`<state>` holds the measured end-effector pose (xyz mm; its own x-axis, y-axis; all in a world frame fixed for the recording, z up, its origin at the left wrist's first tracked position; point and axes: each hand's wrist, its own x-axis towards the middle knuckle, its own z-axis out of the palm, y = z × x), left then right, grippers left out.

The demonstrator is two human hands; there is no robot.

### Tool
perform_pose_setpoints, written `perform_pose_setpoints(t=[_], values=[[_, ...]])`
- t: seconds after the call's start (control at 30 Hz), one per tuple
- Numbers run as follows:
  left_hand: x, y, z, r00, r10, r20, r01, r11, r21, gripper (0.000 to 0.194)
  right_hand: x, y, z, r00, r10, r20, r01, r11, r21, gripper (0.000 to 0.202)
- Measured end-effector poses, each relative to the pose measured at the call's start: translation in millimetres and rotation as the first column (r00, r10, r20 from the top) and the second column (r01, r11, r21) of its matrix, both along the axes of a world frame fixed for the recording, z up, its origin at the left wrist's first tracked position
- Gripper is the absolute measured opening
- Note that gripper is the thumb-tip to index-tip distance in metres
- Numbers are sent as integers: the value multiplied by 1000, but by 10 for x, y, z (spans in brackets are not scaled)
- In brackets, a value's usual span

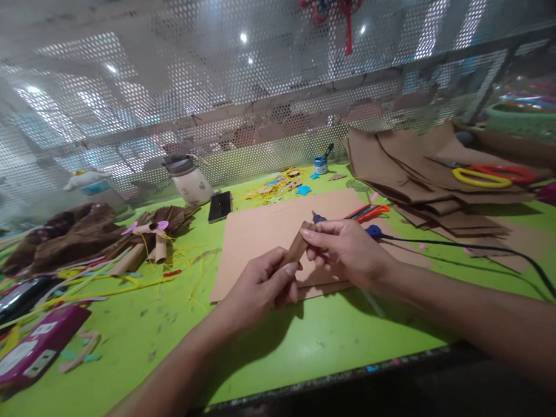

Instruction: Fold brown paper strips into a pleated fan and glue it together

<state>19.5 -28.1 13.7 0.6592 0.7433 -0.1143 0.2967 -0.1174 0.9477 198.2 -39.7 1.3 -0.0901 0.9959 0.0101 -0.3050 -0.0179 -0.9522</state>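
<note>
I had both hands over the tan cardboard sheet (260,233), which lay on the green table (337,340), and the task's thing, a small brown paper roll (296,247), was held slanting above the sheet's middle. My left hand (264,279) had its thumb and fingers closed around the roll's lower end, above the sheet's near edge. My right hand (347,248) pinched the upper end between thumb and forefinger with almost no gap, its other fingers curled beneath. Behind that hand, over the right part of the sheet, I saw a blue glue gun (373,231); I could not tell whether the curled fingers touched it. Its black cord (480,247) ran off to the right of the sheet. An orange utility knife (373,213) showed near the sheet's far right corner. Right of the sheet was a pile of brown paper (408,167) with 2 pairs of scissors on top, 1 yellow-handled (481,177) and 1 red-handled. Just beside the sheet's far left corner lay a black phone (220,207). Beyond the far edge I noted yellow scraps (277,185), a blue paper star (303,190) and a small blue pot (321,165). Well left of the sheet sat a purple power strip (39,347).
</note>
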Motion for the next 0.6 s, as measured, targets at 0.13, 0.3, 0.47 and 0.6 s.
perform_pose_setpoints(t=[0.13, 0.3, 0.47, 0.6], values=[[-16, -7, 8, 999, 35, -35, -34, 999, 34, 30, 21, 14, -26, 1000, -22, 22, 21, 1000, 21, 29], [-32, 5, 7, 999, 23, 29, -20, 996, -88, 25, 58, 43, -59, 999, -34, 31, 32, 998, 53, 30], [-56, 35, -25, 987, -72, 141, 104, 965, -241, 23, 85, 79, -44, 994, -105, 9, 104, 993, 50, 31], [-57, 25, -34, 982, -92, 165, 130, 962, -240, 24, 88, 94, -45, 992, -123, 9, 123, 991, 54, 33]])
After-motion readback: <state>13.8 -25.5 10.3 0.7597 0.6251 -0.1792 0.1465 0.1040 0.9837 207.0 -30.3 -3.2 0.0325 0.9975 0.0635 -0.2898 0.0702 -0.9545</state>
